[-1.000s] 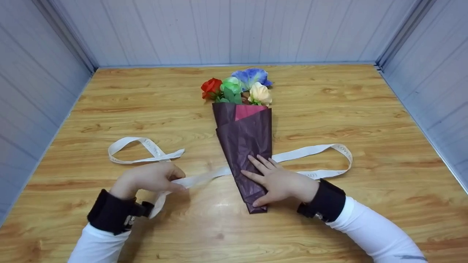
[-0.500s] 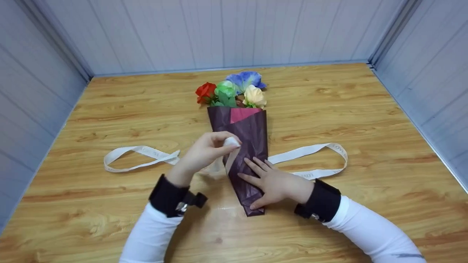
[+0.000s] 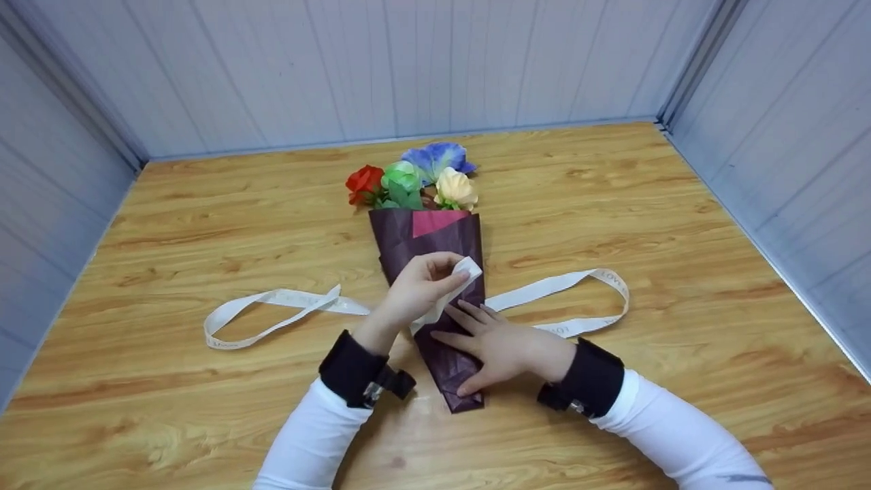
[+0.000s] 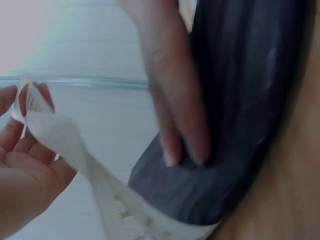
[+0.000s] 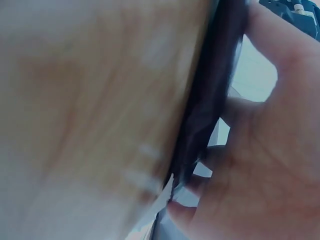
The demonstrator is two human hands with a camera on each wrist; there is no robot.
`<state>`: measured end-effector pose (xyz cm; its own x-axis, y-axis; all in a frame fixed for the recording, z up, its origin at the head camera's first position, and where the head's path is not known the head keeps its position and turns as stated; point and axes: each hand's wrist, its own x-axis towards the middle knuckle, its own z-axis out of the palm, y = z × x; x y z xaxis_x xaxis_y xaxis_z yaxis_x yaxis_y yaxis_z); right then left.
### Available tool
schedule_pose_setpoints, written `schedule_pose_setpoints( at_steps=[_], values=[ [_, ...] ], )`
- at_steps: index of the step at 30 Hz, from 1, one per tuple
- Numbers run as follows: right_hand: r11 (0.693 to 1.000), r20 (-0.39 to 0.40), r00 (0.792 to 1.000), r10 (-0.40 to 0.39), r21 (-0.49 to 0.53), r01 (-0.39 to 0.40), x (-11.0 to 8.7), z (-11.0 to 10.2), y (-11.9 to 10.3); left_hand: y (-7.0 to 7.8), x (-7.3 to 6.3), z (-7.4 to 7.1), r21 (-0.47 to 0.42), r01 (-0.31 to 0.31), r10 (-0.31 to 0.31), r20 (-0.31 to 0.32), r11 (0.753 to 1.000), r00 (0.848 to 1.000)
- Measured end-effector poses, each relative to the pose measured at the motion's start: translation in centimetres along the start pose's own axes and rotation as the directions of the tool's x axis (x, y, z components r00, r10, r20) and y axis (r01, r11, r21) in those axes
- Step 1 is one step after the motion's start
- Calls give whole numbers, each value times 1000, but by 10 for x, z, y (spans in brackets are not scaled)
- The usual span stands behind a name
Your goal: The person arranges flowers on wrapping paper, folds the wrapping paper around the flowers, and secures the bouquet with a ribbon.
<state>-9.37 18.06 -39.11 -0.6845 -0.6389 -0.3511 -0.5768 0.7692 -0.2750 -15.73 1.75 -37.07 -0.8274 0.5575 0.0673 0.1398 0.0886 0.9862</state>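
A bouquet wrapped in dark purple paper (image 3: 435, 245) lies on the table, its flower heads (image 3: 415, 180) pointing away from me. Between thumb and fingers, my left hand (image 3: 425, 286) pinches a white ribbon (image 4: 65, 137) and holds it up over the wrapping. From there the ribbon drops to the wrapper's left edge, as the left wrist view shows. My right hand (image 3: 507, 347) rests on the lower wrapping with its fingers spread. In the right wrist view the fingers of that hand (image 5: 260, 135) lie over the dark paper (image 5: 210, 100).
A loop of ribbon (image 3: 235, 306) lies left of the bouquet on the wooden table (image 3: 170, 401). Another ribbon loop (image 3: 619, 292) with printed letters spreads to the right from under the wrapping. Pale panel walls (image 3: 354, 61) enclose the table at the back and sides.
My left hand has moved right and up with the ribbon, from the table left of the bouquet to over the wrapping. My right hand keeps its place on the paper. The head view has shifted slightly.
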Motion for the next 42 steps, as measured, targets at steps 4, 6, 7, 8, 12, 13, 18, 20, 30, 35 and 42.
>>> schedule_pose_setpoints(
  at_steps=[4, 6, 7, 8, 12, 13, 18, 20, 30, 35, 42],
  values=[
    [999, -17, 999, -34, 5, 34, 2, 1, 3, -9, 3, 7, -81, 11, -13, -24, 997, 1000],
    [998, -65, 996, -66, 19, 67, 3, 0, 7, -10, 4, 9, -120, 12, -16, -31, 993, 999],
    [995, -94, 992, -88, 36, 91, 4, -2, 9, -11, 4, 9, -138, 10, -15, -37, 990, 999],
    [991, -129, 985, -111, 59, 119, 4, -4, 11, -11, 4, 9, -152, 6, -14, -46, 988, 999],
    [958, -274, 956, -107, 228, 173, 1, -18, 26, -12, 4, 10, -172, 0, -12, -70, 985, 997],
    [948, -299, 951, -78, 273, 163, -2, -22, 31, -11, 4, 11, -176, 3, -15, -71, 984, 997],
    [946, -351, 929, 116, 324, 4, -19, -40, 60, -8, 4, 11, -167, 38, -54, -93, 985, 994],
    [963, -321, 934, 157, 258, -74, -24, -40, 71, -7, 5, 10, -162, 54, -73, -112, 985, 991],
    [959, -208, 938, 278, 110, -260, -34, -25, 94, -7, 4, 8, -124, 47, -63, -128, 991, 990],
    [929, -94, 946, 311, 242, -281, -42, -35, 101, -6, 2, 6, -108, 54, -70, -151, 993, 986],
    [865, 61, 962, 265, 427, -266, -64, -69, 96, -5, 3, 4, -107, 20, -29, -82, 994, 996]
  ],
)
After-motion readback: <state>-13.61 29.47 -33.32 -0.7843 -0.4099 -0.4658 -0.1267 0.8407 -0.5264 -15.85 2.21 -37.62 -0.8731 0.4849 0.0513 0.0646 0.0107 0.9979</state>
